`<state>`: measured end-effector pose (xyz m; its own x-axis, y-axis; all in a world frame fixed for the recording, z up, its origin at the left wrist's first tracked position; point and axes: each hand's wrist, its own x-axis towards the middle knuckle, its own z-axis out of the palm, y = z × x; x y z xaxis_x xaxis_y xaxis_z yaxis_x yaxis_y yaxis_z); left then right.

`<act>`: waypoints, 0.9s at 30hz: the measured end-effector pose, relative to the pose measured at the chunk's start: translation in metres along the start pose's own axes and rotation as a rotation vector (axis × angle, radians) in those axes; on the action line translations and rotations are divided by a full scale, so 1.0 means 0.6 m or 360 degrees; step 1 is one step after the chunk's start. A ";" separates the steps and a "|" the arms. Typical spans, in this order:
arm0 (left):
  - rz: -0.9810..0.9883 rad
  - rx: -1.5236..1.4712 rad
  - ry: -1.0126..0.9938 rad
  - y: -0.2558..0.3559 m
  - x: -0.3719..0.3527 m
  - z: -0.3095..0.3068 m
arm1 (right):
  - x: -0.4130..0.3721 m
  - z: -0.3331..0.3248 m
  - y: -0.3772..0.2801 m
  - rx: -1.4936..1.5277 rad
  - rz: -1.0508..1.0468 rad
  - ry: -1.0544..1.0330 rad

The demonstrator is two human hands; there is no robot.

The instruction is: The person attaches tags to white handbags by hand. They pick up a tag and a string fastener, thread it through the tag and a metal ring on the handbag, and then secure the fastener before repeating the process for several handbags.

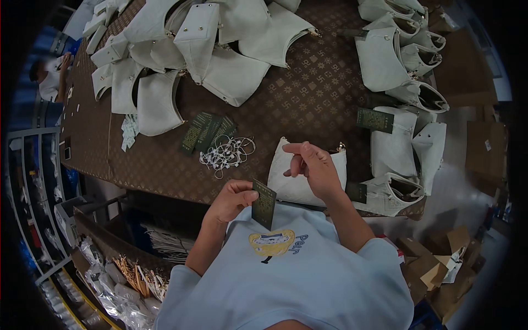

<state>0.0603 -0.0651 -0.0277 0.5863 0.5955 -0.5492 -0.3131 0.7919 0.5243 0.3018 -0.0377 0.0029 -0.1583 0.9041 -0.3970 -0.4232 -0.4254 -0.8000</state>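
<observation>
My left hand [233, 201] pinches a dark green hang tag [264, 204] with small printed text, holding it upright in front of my shirt. Over a white handbag [284, 173] at the table's near edge hovers my right hand [318, 171], its index finger stretched left and the other fingers partly curled. Nothing shows between those fingers. Part of the bag is hidden behind this hand. To the left lie a tangle of white tag strings [226, 155] and several loose green tags [204, 132].
White handbags [159, 104] are heaped at the far left of the patterned brown table [308, 88]. More bags [379, 58] line the right side, some with green tags [375, 120]. Cardboard boxes [440, 258] stand at lower right. Another person [50, 80] is at far left.
</observation>
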 end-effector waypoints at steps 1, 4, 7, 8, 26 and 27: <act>0.0017 -0.0067 0.0033 0.005 0.004 0.003 | -0.003 -0.008 -0.004 0.0095 0.0067 -0.0118; 0.0784 0.0323 0.0889 0.031 0.031 0.077 | -0.005 -0.019 -0.023 0.0109 0.0178 -0.0183; 0.1176 0.0824 0.0928 0.052 0.021 0.085 | -0.018 0.017 -0.041 -0.0744 0.0143 -0.0184; 0.1177 0.0820 0.0939 0.061 0.017 0.087 | -0.020 0.027 -0.041 -0.0746 0.0149 -0.0194; 0.0597 0.1388 0.0113 0.081 0.032 0.093 | -0.029 0.043 -0.035 -0.1671 -0.0327 -0.0567; 0.0600 0.1387 0.0112 0.078 0.033 0.091 | -0.030 0.046 -0.040 -0.1703 -0.0313 -0.0505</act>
<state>0.0979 -0.0236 0.0216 0.5052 0.8204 -0.2677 0.2116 0.1830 0.9601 0.2902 -0.0426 0.0417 -0.4567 0.8641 -0.2119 0.4907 0.0460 -0.8701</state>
